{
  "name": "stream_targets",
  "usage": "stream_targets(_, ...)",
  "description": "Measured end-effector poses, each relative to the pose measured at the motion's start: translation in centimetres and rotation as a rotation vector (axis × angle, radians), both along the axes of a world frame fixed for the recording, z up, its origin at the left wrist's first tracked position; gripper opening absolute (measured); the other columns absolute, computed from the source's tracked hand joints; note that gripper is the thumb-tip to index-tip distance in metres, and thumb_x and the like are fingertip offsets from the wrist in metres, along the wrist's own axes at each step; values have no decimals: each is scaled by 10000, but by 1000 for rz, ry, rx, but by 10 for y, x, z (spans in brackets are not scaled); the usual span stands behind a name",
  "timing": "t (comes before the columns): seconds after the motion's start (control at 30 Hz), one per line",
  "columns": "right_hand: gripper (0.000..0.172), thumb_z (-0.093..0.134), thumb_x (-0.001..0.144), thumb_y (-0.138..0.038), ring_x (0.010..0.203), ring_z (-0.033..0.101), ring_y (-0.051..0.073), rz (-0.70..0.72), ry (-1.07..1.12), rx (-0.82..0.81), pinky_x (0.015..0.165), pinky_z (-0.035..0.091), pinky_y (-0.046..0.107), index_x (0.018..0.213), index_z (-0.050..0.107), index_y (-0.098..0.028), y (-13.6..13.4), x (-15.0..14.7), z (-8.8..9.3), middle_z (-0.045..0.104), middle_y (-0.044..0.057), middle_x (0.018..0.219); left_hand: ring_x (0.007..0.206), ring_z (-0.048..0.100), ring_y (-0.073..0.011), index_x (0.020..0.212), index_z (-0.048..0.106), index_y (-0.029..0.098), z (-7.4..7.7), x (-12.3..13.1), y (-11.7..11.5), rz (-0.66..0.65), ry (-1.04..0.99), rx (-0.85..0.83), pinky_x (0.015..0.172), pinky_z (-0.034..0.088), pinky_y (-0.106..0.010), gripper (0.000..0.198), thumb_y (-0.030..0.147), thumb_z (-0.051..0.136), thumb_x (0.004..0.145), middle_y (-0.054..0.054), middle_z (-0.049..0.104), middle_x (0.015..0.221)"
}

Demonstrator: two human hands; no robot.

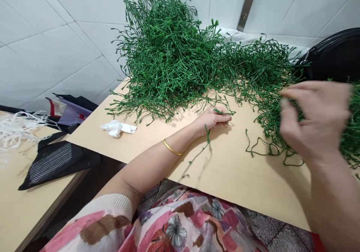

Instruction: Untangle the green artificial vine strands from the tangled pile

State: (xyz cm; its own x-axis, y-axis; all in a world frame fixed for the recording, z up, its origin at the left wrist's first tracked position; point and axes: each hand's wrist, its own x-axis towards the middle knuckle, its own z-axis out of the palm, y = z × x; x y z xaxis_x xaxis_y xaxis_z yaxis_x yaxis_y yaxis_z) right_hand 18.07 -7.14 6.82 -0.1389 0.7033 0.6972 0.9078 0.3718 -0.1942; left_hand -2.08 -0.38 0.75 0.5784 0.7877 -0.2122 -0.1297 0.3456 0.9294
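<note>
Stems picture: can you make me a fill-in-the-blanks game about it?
1. The left hand pinches a few ____ stems.
2. A ____ bangle sits on the arm just behind that hand.
3. The crumpled tissue lying on the table is ____.
Missing words: green, gold, white.

The one camera rides on my head, facing forward and down over the pale tan wooden tabletop [225, 177] toward the white tiled wall [42, 49], near enough that my right hand [315, 120] looms blurred.
</note>
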Motion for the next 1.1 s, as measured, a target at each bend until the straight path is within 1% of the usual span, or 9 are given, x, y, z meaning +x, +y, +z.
stream_targets(0.07,276,484,771,-117,1042,494,271,164,-8,-65,909,397,452,999,631,-169,4,-20,-11,592,122,1032,331,249,0,657,547,111,-1,-1,0,-32,-22,-2,380,81,-196,170,231,667,647,18,510,470)
stream_targets(0.17,317,488,771,-136,1057,498,256,334,-4,-255,909,411,452,1053,617,-202,11,-32,-30,565,102,1107,345,273,1,654,562,102,-1,-3,1,-81,-48,0,381,94,-191,171,234,671,642,15,509,490)
stream_targets(0.37,131,523,801,-220,1036,539,214,407,244,-406,911,411,403,893,614,-207,21,-28,-50,583,74,1083,415,404,-23,635,580,86,-1,-5,1,-182,-41,38,417,257,-175,186,251,662,661,0,540,523)
stream_targets(0.43,84,536,804,-249,967,563,192,410,327,-460,872,424,359,820,602,-200,19,-28,-50,614,61,1005,439,446,-32,644,571,90,-3,-4,1,-177,-35,41,442,317,-179,174,239,656,669,-10,570,561)
stream_targets(0.53,131,554,797,-304,809,572,162,353,456,-580,746,444,303,741,585,-189,16,-30,-50,630,42,853,450,480,-44,656,540,103,-4,-2,0,-128,-35,26,456,363,-190,163,220,650,679,-14,586,590)
stream_targets(0.7,205,532,803,-359,569,499,112,276,627,-709,540,398,249,718,576,-178,15,-33,-49,606,17,661,389,377,-14,678,518,116,-2,3,-6,28,-17,41,410,266,-170,96,151,603,704,36,516,524)
stream_targets(0.8,231,545,792,-382,545,491,106,258,709,-729,516,385,238,691,563,-175,16,-34,-51,592,11,616,432,371,-13,751,565,122,1,5,-10,93,-11,90,456,276,-171,76,145,611,695,56,492,521)
stream_targets(0.93,243,544,790,-389,529,462,97,248,740,-781,496,359,230,692,571,-169,17,-34,-55,578,8,600,549,449,-44,741,628,116,2,5,-12,82,68,211,552,332,-203,139,194,673,635,25,563,608)
stream_targets(1.1,212,516,803,-366,661,534,133,238,602,-730,620,421,268,797,590,-167,15,-34,-57,612,35,733,582,453,-59,629,612,110,0,4,-8,165,147,255,598,344,-221,84,178,656,606,23,557,599)
